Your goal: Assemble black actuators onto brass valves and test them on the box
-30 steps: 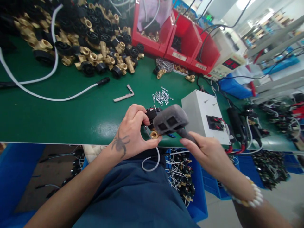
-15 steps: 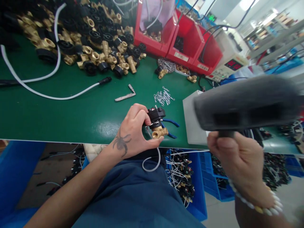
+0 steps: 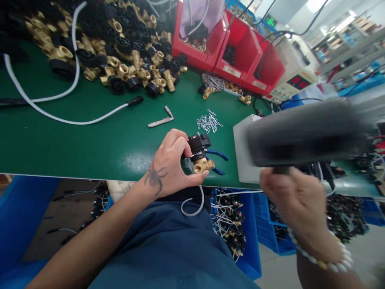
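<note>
My left hand [image 3: 171, 160] is closed around a brass valve with a black actuator [image 3: 199, 150], thumb under the brass body and fingers on the black top. A white cable hangs from it and loops below the table edge. Directly behind the valve lie blue-handled pliers [image 3: 219, 154], their jaws hidden. My right hand [image 3: 296, 196] grips the short handle of a thick dark grey tool [image 3: 300, 134], raised over the right side of the table. Its long head is smeared by motion, and its exact kind cannot be made out.
Silver hairpin clips [image 3: 209, 121] lie beyond the valve, beside a hinged metal piece [image 3: 161, 121]. Many brass valve bodies [image 3: 136, 60] are heaped at back left. Red bins [image 3: 240, 60] and a power supply [image 3: 296, 84] stand behind. A pale box [image 3: 245, 152] sits right; blue crates [image 3: 254, 241] are below.
The grey tool and my right hand have shifted slightly left. My left hand keeps its hold on the valve. The whole view has moved a little.
</note>
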`<action>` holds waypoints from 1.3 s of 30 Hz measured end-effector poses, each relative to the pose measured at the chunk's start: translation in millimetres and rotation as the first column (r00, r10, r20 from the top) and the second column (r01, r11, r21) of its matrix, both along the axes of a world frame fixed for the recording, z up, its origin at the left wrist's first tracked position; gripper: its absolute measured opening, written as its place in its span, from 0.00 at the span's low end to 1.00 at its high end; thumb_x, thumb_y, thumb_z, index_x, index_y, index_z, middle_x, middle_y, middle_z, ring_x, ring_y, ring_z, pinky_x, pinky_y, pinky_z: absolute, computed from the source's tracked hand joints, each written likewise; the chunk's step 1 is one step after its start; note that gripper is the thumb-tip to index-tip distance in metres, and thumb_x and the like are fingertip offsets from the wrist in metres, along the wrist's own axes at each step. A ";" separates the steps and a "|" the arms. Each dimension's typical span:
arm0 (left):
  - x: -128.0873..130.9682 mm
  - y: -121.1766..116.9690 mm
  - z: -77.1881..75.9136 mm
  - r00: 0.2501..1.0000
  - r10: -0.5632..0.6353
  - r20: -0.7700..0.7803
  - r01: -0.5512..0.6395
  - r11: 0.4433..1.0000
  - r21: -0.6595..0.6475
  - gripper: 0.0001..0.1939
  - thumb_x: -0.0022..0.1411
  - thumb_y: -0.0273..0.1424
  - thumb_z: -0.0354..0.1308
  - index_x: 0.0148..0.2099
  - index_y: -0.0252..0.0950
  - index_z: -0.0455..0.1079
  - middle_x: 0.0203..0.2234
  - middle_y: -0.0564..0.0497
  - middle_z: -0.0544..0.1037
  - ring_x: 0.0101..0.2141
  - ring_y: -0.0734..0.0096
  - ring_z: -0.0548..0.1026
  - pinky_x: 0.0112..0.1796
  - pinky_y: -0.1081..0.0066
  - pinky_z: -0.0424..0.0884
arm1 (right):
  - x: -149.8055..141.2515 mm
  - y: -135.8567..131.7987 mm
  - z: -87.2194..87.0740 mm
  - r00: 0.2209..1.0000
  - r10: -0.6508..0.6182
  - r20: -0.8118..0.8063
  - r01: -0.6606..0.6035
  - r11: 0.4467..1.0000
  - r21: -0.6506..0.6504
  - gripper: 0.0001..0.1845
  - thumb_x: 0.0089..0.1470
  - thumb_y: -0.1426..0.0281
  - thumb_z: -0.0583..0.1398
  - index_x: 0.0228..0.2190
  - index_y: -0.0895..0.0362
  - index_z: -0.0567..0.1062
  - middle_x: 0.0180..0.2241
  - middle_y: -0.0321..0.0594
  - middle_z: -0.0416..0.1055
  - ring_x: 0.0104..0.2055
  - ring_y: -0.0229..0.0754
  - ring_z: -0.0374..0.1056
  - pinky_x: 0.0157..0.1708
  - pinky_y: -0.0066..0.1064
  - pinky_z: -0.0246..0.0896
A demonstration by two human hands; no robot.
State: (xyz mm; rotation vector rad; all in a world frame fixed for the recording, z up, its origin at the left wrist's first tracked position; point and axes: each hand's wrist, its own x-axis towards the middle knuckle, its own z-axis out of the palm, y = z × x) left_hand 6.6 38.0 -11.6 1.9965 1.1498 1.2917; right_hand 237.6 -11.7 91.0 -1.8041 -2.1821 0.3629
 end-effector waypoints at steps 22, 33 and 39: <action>2.7 -0.4 -5.0 0.997 -0.058 0.057 0.058 0.998 0.015 0.23 0.47 0.33 0.70 0.34 0.40 0.55 0.40 0.47 0.70 0.41 0.64 0.70 0.41 0.62 0.74 | -1.9 4.7 9.6 0.997 0.072 -0.001 -0.072 0.997 0.032 0.34 0.67 0.45 0.49 0.21 0.58 0.66 0.13 0.34 0.58 0.14 0.31 0.53 0.16 0.26 0.46; 3.1 -2.4 -5.4 0.997 -0.035 0.073 0.034 0.999 0.009 0.24 0.48 0.35 0.71 0.35 0.40 0.56 0.41 0.46 0.71 0.42 0.62 0.71 0.43 0.60 0.74 | -41.4 49.3 -1.5 0.772 -0.146 -0.618 -0.027 0.965 -0.262 0.21 0.66 0.56 0.55 0.51 0.59 0.65 0.21 0.28 0.58 0.18 0.29 0.54 0.18 0.21 0.51; -0.6 -5.4 -6.2 0.999 -0.043 0.026 0.043 0.999 0.011 0.23 0.47 0.34 0.71 0.35 0.40 0.58 0.43 0.46 0.71 0.43 0.61 0.71 0.44 0.61 0.75 | -106.8 126.4 -25.2 0.430 -0.428 -0.795 0.031 0.887 -0.461 0.35 0.64 0.73 0.56 0.69 0.59 0.53 0.34 0.36 0.70 0.27 0.27 0.64 0.25 0.18 0.58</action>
